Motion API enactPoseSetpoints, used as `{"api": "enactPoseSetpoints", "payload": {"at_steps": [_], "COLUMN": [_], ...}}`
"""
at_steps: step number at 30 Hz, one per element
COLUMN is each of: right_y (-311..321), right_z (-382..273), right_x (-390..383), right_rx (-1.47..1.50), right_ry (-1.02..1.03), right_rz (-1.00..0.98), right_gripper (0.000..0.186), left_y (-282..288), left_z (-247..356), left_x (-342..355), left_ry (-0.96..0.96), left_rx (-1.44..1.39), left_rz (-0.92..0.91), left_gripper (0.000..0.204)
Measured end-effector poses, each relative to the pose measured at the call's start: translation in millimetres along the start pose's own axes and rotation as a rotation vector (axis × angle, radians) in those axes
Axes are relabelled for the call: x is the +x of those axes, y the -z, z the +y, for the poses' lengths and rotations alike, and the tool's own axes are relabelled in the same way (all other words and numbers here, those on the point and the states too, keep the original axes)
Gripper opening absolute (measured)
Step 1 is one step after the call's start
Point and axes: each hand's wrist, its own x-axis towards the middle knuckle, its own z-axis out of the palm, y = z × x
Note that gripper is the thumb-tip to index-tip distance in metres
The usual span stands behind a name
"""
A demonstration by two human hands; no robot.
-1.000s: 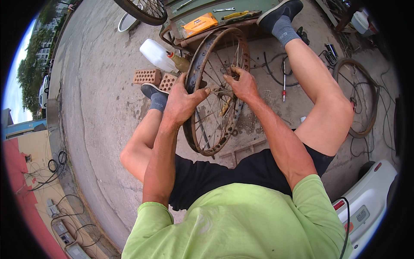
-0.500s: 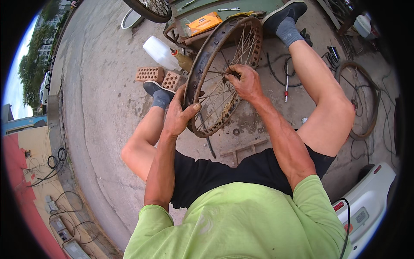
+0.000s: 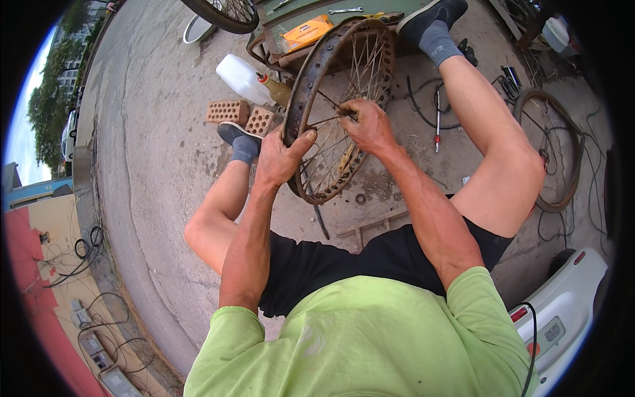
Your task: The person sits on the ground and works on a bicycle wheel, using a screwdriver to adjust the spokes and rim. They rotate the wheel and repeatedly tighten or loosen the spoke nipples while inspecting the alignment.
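Note:
A rusty spoked wheel (image 3: pixel 304 90) without a tyre stands tilted between my legs. My left hand (image 3: pixel 281 156) is wrapped around its near left rim, thumb on the inner side. Close to the hub, my right hand (image 3: pixel 368 126) has its fingers pinched on a thin spoke (image 3: pixel 325 120), which runs toward the rim by my left thumb. The hub is mostly hidden by the right hand.
Beyond the wheel, an orange box (image 3: pixel 307 33) and a wrench (image 3: pixel 345 10) lie on a green surface. A white jug (image 3: pixel 241 78), a bottle (image 3: pixel 276 91) and perforated bricks (image 3: pixel 228 111) stand left. Another rim (image 3: pixel 574 149) rests right.
My left thumb has moved up along the rim to the spoke's outer end. My right hand has shifted slightly left, and the wheel's lower edge sits a little higher.

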Motion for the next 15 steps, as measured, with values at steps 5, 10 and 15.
{"api": "enactPoseSetpoints", "payload": {"at_steps": [5,10,15], "right_y": [2.3,9.1,11.0], "right_z": [2.3,-2.3,-3.3], "right_x": [1.9,-1.5,-3.9], "right_rx": [0.038,0.027,0.005], "right_ry": [-0.031,-0.032,-0.039], "right_rz": [-0.054,-0.077,-0.089], "right_gripper": [0.027,0.026,0.024], "left_y": [-4.3,-8.7,-15.6], "left_z": [-12.4,-38.5,-63.2], "left_x": [-1.5,-8.4,-3.2], "left_ry": [0.011,0.004,0.367], "left_rx": [-0.076,-0.723,-0.935], "left_rz": [-0.023,-0.27,-0.273], "left_gripper": [0.059,0.086,0.066]}}
